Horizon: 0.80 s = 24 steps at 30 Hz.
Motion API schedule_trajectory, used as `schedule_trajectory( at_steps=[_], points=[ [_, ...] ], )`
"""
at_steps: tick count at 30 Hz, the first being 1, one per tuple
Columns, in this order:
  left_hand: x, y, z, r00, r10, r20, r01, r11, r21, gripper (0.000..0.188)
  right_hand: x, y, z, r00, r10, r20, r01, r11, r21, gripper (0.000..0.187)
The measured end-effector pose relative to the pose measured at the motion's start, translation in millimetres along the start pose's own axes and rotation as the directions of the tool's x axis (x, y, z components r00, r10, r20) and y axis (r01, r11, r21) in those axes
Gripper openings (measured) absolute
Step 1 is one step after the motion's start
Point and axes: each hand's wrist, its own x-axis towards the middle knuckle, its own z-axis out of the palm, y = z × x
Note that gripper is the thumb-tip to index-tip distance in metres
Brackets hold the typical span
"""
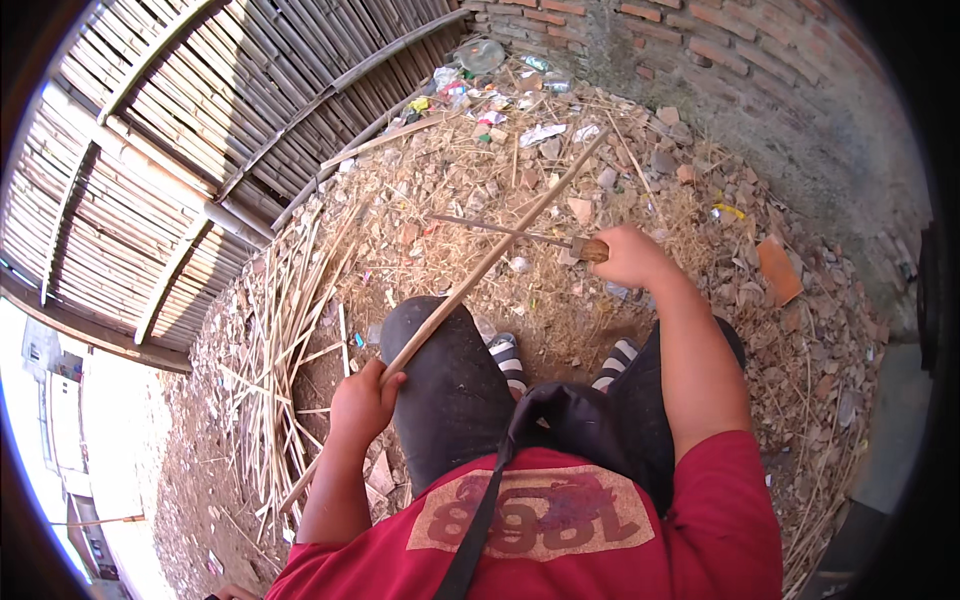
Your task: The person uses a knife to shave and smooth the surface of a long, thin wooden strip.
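Note:
My left hand (362, 404) is closed round a long split bamboo strip (462, 290) near its lower end. The strip slants up and to the right over my left thigh, its far tip above the rubble. In my closed right hand (634, 258) is the wooden handle of a long, thin-bladed knife (592, 250). Its blade points left and crosses the strip about midway up, beyond my knees. I cannot tell whether the edge bites into the strip or only meets it.
A heap of split bamboo strips (285, 350) lies to the left on rubble-strewn ground. A bamboo slat wall (270, 90) stands at the upper left, a brick wall (740, 60) at the upper right. Litter and a clear plastic container (482, 56) lie in the far corner.

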Motion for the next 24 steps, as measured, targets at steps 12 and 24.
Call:
schedule_trajectory(
  at_steps=[12, 24],
  points=[
    [9, -12, 10, 0.992, -0.001, 0.123, 0.01, 0.997, -0.072, 0.041, 25, -3, 50, 0.992, 0.009, 0.128, -0.022, 0.994, 0.103, 0.032],
    [15, -26, 12, 0.993, 0.09, 0.077, -0.09, 0.996, -0.006, 0.036, 34, 8, 55, 0.989, 0.075, 0.128, -0.093, 0.987, 0.135, 0.031]
  ],
)
